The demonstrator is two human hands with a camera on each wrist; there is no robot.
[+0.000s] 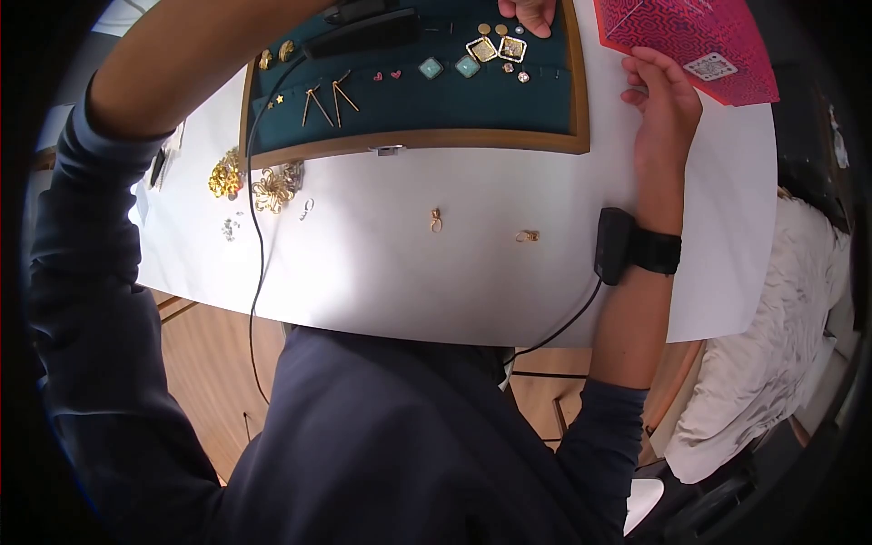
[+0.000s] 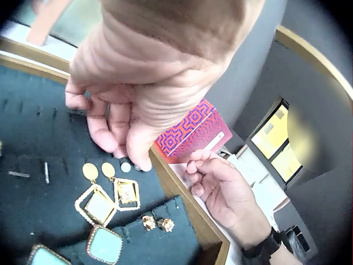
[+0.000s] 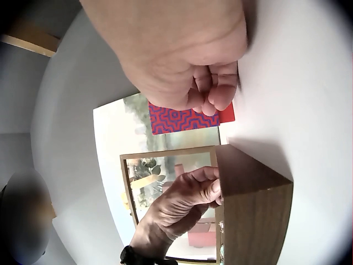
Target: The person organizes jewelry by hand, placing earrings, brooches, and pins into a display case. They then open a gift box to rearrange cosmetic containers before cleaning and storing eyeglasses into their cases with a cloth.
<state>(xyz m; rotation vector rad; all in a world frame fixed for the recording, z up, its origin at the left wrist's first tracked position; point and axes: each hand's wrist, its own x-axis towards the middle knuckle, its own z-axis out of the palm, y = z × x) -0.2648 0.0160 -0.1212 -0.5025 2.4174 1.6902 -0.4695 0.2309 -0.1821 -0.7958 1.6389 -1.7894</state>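
Note:
In the head view, the left hand (image 1: 531, 14) is over the right end of a box with dark green padding (image 1: 400, 113). Its thumb and fingertips pinch a small pearl stud (image 2: 138, 168) at a slot, beside another pearl stud (image 2: 126, 167). Gold-framed drop earrings (image 2: 96, 205) and turquoise square earrings (image 2: 105, 245) sit close by. The right hand (image 1: 668, 100) hangs loosely curled outside the box's right edge, beside a red patterned piece (image 1: 690, 41); nothing shows in its fingers (image 3: 220, 96).
On the white table (image 1: 363, 272) lie two gold earrings, one (image 1: 436, 220) left of the other (image 1: 527, 236). Gold clusters (image 1: 274, 189) and small silver pieces (image 1: 229, 227) lie at the left. A cable (image 1: 262, 254) crosses the box's left side and the table.

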